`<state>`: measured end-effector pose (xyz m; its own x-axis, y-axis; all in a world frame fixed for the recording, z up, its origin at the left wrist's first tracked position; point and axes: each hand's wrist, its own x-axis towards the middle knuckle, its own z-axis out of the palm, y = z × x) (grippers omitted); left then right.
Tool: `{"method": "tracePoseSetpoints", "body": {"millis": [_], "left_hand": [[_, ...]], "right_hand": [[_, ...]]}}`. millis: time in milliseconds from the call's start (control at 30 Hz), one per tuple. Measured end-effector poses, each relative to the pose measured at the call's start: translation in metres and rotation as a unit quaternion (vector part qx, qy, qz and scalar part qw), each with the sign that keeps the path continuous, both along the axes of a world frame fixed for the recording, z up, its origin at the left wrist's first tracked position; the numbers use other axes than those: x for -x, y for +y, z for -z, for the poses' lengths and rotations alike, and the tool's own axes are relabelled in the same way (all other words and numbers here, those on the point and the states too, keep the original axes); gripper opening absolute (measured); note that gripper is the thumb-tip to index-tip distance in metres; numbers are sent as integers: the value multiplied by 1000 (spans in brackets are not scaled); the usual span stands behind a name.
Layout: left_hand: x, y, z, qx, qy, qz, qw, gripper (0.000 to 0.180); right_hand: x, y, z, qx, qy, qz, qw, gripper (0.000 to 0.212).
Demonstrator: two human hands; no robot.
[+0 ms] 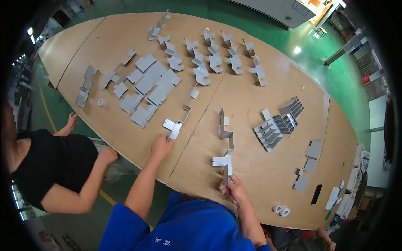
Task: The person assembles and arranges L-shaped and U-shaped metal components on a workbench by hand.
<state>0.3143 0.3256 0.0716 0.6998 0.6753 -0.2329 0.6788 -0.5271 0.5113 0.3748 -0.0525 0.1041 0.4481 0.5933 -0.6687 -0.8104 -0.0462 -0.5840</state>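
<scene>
My left hand (162,147) is closed on the near end of a bent grey sheet-metal bracket (172,129), whose stepped strip runs away from me across the table. My right hand (234,189) grips the near end of a similar bent metal bracket (228,147), with its fingers partly hidden below it. That bracket has a flat tab sticking out to the left and points toward the far side. Between the two brackets lies a seam in the brown tabletop (197,154). Right of my right hand's bracket sits a nested stack of the same grey brackets (272,130).
Flat grey metal pieces (153,79) lie overlapped at the left. Several bent brackets (201,73) stand in rows at the far side. White tape rolls (284,212), a black strip (316,194) and another bracket (310,159) lie right. A person in black (63,167) stands left.
</scene>
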Motion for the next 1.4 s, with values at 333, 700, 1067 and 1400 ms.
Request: {"method": "tracePoseSetpoints", "body": {"millis": [333,700,1067,1400], "left_hand": [[-8,-1,-9,3,68,16,998,28],[7,-88,-32,260,-23,-33,965,33],[27,-155,-24,123,115,173,971,35],[40,-146,14,289,0,81,954,72]], "right_hand": [[-7,-6,4,-87,-23,8,996,37],[3,-11,7,-28,28,42,998,59],[20,-36,58,-37,24,40,998,48],[17,-25,57,-47,62,82,994,28]]}}
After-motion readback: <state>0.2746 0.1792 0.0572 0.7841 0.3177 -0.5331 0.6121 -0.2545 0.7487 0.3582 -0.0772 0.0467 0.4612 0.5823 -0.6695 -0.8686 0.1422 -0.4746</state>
